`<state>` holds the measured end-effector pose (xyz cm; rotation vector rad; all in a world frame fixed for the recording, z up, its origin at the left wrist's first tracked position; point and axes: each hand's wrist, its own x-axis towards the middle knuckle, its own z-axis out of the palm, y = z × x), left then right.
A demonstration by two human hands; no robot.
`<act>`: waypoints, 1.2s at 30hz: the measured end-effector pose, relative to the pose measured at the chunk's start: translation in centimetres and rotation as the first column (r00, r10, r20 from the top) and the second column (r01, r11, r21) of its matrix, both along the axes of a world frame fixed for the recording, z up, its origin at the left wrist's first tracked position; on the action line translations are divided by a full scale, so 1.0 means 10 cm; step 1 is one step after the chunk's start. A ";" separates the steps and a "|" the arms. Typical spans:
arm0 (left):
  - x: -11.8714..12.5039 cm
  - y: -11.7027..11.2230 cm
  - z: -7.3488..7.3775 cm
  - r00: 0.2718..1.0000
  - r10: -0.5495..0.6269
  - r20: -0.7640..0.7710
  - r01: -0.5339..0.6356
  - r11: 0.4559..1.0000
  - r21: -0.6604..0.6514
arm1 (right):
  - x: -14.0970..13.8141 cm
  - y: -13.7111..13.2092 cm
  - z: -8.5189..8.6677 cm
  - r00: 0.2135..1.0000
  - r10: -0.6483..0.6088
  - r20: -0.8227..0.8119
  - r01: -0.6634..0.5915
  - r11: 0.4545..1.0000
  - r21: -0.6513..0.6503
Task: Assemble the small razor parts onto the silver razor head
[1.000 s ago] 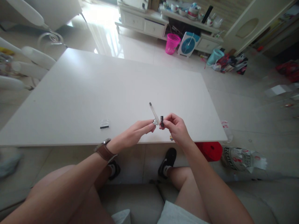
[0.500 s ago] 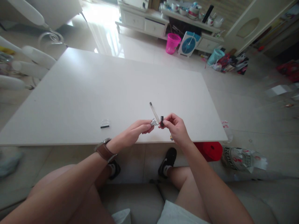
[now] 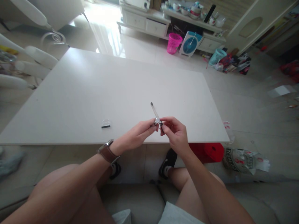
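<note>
Over the near edge of the white table, my left hand pinches the silvery lower end of a thin clear pen-like tube that points up and away. My right hand is closed on a small black cap-like piece, which touches the tube's silvery end. A brown watch strap sits on my left wrist.
A small clear packet with a black strip lies on the table left of my hands. Beyond the table stand a pink basket, a blue fan and a white cabinet. A red stool and a plastic bag are on the floor at right.
My right hand has brought the small black piece left and down against the tube's silvery end; before, the two were slightly apart. The left hand has barely moved.
</note>
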<state>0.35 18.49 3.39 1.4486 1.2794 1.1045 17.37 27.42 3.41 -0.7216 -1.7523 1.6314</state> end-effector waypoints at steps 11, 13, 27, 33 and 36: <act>-0.01 0.01 -0.06 0.999 0.000 -0.048 0.003 0.999 0.052 | 0.01 -0.01 0.02 0.999 0.011 -0.034 -0.010 1.000 0.021; -0.01 0.01 -0.07 0.999 0.012 -0.038 -0.010 0.999 0.041 | 0.01 0.00 0.03 0.998 0.023 -0.053 -0.021 0.999 0.037; -0.03 0.00 -0.08 1.000 0.012 -0.029 -0.011 1.000 0.019 | 0.07 0.02 0.05 0.999 0.036 -0.009 -0.035 0.996 0.083; -0.04 0.00 -0.08 0.999 0.000 -0.041 0.000 1.000 0.019 | 0.06 0.02 0.06 1.000 0.027 -0.017 -0.025 0.996 0.087; -0.04 0.00 -0.09 0.999 0.006 -0.048 -0.006 1.000 0.016 | 0.08 0.03 0.05 0.999 0.038 0.007 -0.039 0.993 0.110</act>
